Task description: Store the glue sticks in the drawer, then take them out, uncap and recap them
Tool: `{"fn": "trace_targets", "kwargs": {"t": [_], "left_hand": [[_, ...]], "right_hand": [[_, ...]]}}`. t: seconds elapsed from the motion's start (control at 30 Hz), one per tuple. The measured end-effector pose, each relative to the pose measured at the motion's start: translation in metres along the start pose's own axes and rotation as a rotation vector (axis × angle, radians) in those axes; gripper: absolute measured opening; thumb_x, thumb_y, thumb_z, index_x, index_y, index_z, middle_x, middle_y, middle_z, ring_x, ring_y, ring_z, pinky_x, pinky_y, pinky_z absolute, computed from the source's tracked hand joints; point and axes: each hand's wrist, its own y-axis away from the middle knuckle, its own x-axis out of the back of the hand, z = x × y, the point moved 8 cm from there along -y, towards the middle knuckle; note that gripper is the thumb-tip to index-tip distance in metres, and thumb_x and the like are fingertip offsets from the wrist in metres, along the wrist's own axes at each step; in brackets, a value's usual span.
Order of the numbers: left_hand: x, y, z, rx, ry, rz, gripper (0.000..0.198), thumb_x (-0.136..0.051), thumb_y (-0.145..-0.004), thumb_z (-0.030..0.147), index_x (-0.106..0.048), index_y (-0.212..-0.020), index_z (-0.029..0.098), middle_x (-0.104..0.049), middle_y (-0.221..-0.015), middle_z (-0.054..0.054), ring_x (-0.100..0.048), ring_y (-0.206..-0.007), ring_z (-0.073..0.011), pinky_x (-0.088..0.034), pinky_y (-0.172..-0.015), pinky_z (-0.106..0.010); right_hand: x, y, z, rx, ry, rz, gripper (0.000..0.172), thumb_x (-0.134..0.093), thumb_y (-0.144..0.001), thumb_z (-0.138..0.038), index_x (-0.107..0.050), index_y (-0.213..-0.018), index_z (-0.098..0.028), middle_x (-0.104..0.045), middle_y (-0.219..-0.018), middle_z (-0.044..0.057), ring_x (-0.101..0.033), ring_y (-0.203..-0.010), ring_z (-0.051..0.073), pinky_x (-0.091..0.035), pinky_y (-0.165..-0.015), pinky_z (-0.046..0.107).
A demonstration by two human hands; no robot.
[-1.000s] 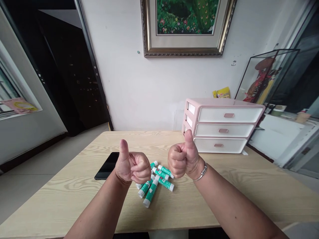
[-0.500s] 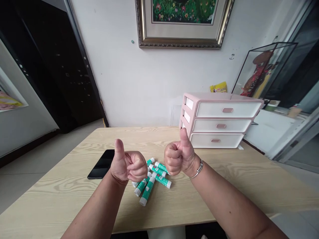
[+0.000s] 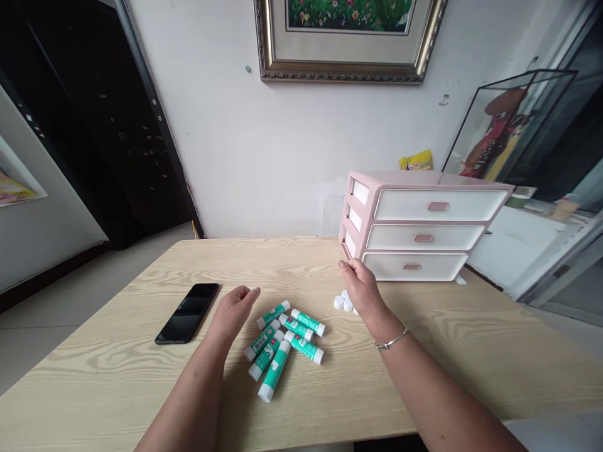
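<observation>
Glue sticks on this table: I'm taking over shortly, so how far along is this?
Done, seemingly: a few small white caps sit grouped beside the right hand. In hand: nothing; both hands look empty, the left hand open just beside the pile. Left: seven green-and-white glue sticks lying in a loose pile.

Framed painting (image 3: 346, 44) cut off at top (glue-stick labels (image 3: 274, 375) too small to read)

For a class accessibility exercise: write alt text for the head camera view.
Over a pale wooden table, an open left hand hovers beside a loose pile of green-and-white glue sticks, while the right hand is by small white round caps. A black smartphone lies to the left; a pink-and-white three-drawer organiser stands behind.
</observation>
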Motion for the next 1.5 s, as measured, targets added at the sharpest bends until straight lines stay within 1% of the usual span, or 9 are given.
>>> {"fn": "trace_targets", "kwargs": {"t": [0.1,0.2,0.3,0.4,0.6,0.83,1.17,1.37,1.5], "left_hand": [[-0.013,0.004,0.004,-0.093,-0.175,-0.055,0.032,-0.065,-0.077,0.052,-0.065,-0.076,0.02,-0.061,-0.073,0.0,-0.057,-0.07,-0.0186,-0.04,-0.064,-0.029],[-0.031,0.01,0.012,-0.202,-0.356,-0.139,0.033,-0.058,-0.082,0.047,-0.07,-0.095,0.02,-0.067,-0.101,-0.007,-0.062,-0.091,-0.0232,-0.045,-0.08,-0.033],[-0.045,0.014,0.012,-0.224,-0.428,-0.222,0.032,-0.053,-0.083,0.036,-0.07,-0.106,0.02,-0.066,-0.112,-0.009,-0.063,-0.098,-0.0235,-0.046,-0.086,-0.033],[-0.051,0.015,0.01,-0.23,-0.477,-0.264,0.033,-0.052,-0.081,0.026,-0.071,-0.108,0.02,-0.067,-0.112,-0.009,-0.063,-0.099,-0.0231,-0.046,-0.087,-0.032],[-0.053,0.008,-0.002,-0.226,-0.499,-0.254,0.035,-0.052,-0.082,0.025,-0.071,-0.112,0.023,-0.069,-0.11,-0.008,-0.063,-0.101,-0.0235,-0.045,-0.087,-0.031],[-0.053,0.01,-0.001,-0.267,-0.476,-0.231,0.035,-0.054,-0.084,0.03,-0.071,-0.114,0.024,-0.071,-0.109,-0.007,-0.064,-0.101,-0.0231,-0.046,-0.087,-0.029],[-0.059,0.015,0.01,-0.29,-0.561,-0.235,0.037,-0.053,-0.084,0.027,-0.072,-0.115,0.023,-0.072,-0.112,-0.008,-0.062,-0.108,-0.0254,-0.044,-0.093,-0.032],[-0.06,0.012,0.007,-0.219,-0.592,-0.223,0.041,-0.053,-0.082,0.025,-0.072,-0.12,0.023,-0.072,-0.117,-0.009,-0.061,-0.112,-0.0252,-0.043,-0.096,-0.031],[-0.062,0.01,0.005,-0.182,-0.588,-0.229,0.037,-0.055,-0.083,0.03,-0.074,-0.114,0.023,-0.072,-0.113,-0.009,-0.063,-0.107,-0.0253,-0.045,-0.09,-0.031]], "right_hand": [[0.013,0.006,0.007,0.106,0.326,0.092,0.029,-0.05,-0.093,-0.049,-0.054,-0.08,-0.023,-0.054,-0.064,-0.003,-0.05,-0.064,0.016,-0.036,-0.063,0.027],[0.014,0.008,0.019,0.113,0.404,0.042,0.02,-0.049,-0.092,-0.038,-0.062,-0.094,-0.022,-0.062,-0.072,0.0,-0.058,-0.071,0.018,-0.041,-0.069,0.028],[0.018,0.006,0.023,0.129,0.436,0.025,0.022,-0.049,-0.087,-0.026,-0.065,-0.101,-0.021,-0.067,-0.081,0.002,-0.063,-0.082,0.02,-0.045,-0.077,0.029],[0.017,0.005,0.021,0.135,0.529,-0.037,0.026,-0.048,-0.082,-0.018,-0.068,-0.098,-0.021,-0.07,-0.09,0.004,-0.064,-0.092,0.021,-0.046,-0.086,0.03],[-0.007,0.014,0.036,0.141,0.708,-0.313,0.029,-0.054,-0.081,-0.014,-0.072,-0.103,-0.019,-0.073,-0.107,0.007,-0.06,-0.109,0.022,-0.04,-0.099,0.032],[-0.02,0.022,0.049,0.193,0.788,-0.43,0.033,-0.055,-0.082,-0.014,-0.072,-0.11,-0.02,-0.072,-0.11,0.007,-0.056,-0.113,0.023,-0.034,-0.102,0.034],[-0.026,0.027,0.049,0.212,0.821,-0.464,0.038,-0.056,-0.079,-0.008,-0.073,-0.111,-0.02,-0.072,-0.109,0.008,-0.057,-0.113,0.024,-0.034,-0.101,0.034],[-0.025,0.027,0.045,0.216,0.843,-0.463,0.032,-0.055,-0.084,-0.01,-0.074,-0.108,-0.02,-0.074,-0.106,0.008,-0.06,-0.109,0.024,-0.035,-0.098,0.035],[-0.029,0.027,0.04,0.243,0.843,-0.442,0.029,-0.056,-0.085,-0.012,-0.074,-0.106,-0.019,-0.074,-0.103,0.008,-0.061,-0.105,0.023,-0.036,-0.098,0.035]]}}
